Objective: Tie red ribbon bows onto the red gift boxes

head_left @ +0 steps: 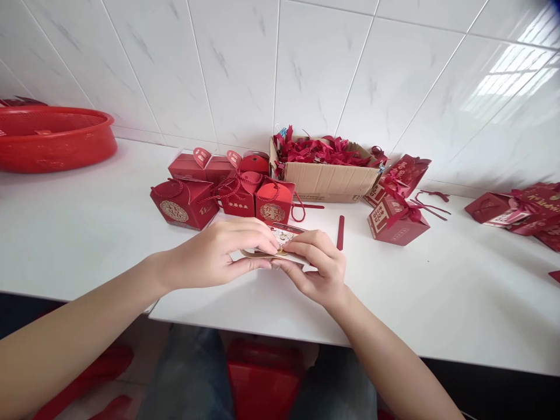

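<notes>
Over the white table near its front edge, my left hand (225, 251) and my right hand (319, 262) are closed on a small paper gift box (286, 233). Thumbs press from the near side and fingertips from the top, meeting at its middle. A white printed face with some red shows between the hands; most of the box is hidden under my fingers. Just beyond stand finished-looking red gift boxes (186, 204), several with twisted red cord handles. A dark red strip (340, 232) lies right of my right hand.
A cardboard box (328, 178) full of red ribbons stands against the tiled wall. Right of it are red boxes tied with ribbon bows (400, 224), and more red boxes (503, 207) lie farther right. A red plastic basket (56, 149) sits at the far left.
</notes>
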### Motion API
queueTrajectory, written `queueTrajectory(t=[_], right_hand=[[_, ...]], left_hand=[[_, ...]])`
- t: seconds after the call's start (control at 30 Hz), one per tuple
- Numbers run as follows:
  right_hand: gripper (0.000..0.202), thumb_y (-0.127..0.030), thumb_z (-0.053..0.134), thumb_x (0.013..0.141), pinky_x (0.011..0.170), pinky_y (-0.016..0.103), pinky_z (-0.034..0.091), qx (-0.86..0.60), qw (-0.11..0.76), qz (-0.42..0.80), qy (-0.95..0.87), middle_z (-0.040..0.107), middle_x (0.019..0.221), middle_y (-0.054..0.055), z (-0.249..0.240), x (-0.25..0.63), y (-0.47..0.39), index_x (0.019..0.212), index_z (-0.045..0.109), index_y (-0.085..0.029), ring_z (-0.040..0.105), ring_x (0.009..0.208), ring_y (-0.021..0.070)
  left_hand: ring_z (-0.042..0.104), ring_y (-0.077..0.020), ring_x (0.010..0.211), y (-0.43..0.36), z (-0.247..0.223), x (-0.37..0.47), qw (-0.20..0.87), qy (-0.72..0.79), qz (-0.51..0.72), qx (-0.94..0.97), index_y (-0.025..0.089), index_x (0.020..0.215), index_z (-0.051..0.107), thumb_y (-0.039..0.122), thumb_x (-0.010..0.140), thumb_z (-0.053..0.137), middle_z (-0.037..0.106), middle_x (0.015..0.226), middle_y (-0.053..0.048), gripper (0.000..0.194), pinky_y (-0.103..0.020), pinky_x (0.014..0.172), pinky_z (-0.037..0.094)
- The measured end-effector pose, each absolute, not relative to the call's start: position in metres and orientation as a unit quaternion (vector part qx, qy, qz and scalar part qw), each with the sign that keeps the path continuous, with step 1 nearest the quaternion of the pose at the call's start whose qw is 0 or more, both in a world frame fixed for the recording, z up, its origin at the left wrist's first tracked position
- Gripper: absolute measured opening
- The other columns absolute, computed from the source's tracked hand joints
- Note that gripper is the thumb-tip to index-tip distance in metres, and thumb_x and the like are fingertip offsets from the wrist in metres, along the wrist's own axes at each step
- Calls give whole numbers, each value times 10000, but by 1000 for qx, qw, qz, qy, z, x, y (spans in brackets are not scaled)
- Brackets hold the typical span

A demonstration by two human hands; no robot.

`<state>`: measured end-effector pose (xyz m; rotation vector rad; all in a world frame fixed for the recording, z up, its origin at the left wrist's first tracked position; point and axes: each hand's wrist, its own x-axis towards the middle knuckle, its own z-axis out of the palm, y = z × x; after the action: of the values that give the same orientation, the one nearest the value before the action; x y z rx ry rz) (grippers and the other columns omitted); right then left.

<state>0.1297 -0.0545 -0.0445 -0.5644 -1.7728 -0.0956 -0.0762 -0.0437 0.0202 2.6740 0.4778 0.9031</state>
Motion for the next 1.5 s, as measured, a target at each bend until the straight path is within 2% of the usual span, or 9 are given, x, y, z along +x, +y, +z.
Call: queueTrajectory(t=[0.37, 0.6, 0.77, 1.03, 1.3, 1.5], right_hand=[[131, -223, 688, 830, 650, 317, 477, -244, 571, -56, -782, 722, 840, 41, -44, 131, -54, 959, 691, -199, 640, 730, 153], [138, -227, 663, 854, 643, 314, 451, -255, 560, -65, -786, 721, 851, 35, -46, 130, -53, 989, 692, -214, 607, 714, 146], [125, -229, 702, 829, 648, 306, 481, -257, 587, -59, -765, 726, 823, 38, -47, 129, -53, 948, 674, -204, 637, 708, 146], [98, -221, 689, 830, 622, 309, 483, -273, 593, -75, -754, 700, 789, 32, -49, 127, -53, 923, 657, -216, 639, 687, 150], [132, -191, 684, 833, 623, 313, 486, -259, 599, -99, -752, 701, 793, 36, -51, 127, -52, 954, 637, -212, 641, 689, 155], [120, -186, 691, 824, 630, 315, 484, -261, 602, -103, -748, 696, 780, 38, -51, 127, -52, 933, 642, -202, 645, 695, 159]], left_hand=[[643, -191, 1026, -44, 22, -76, 80, 188, 319, 925, 199, 934, 636, 189, 843, 671, 715, 970, -57, 98, -318, 879, 539], [643, -183, 918, -44, 19, -78, 81, 234, 328, 912, 212, 964, 640, 248, 843, 678, 703, 897, -43, 132, -329, 827, 534], [637, -167, 874, -44, 19, -74, 99, 223, 347, 905, 205, 881, 649, 186, 856, 649, 690, 840, -32, 32, -301, 787, 531], [594, -162, 873, -49, 27, -73, 134, 244, 290, 915, 197, 959, 623, 188, 871, 584, 670, 912, -47, 97, -295, 788, 504], [547, -151, 801, -53, 32, -65, 137, 317, 232, 909, 186, 1061, 628, 274, 879, 573, 590, 871, -42, 209, -247, 688, 477], [550, -145, 788, -54, 28, -66, 110, 313, 244, 911, 187, 1019, 649, 250, 901, 555, 593, 858, -37, 164, -251, 691, 467]])
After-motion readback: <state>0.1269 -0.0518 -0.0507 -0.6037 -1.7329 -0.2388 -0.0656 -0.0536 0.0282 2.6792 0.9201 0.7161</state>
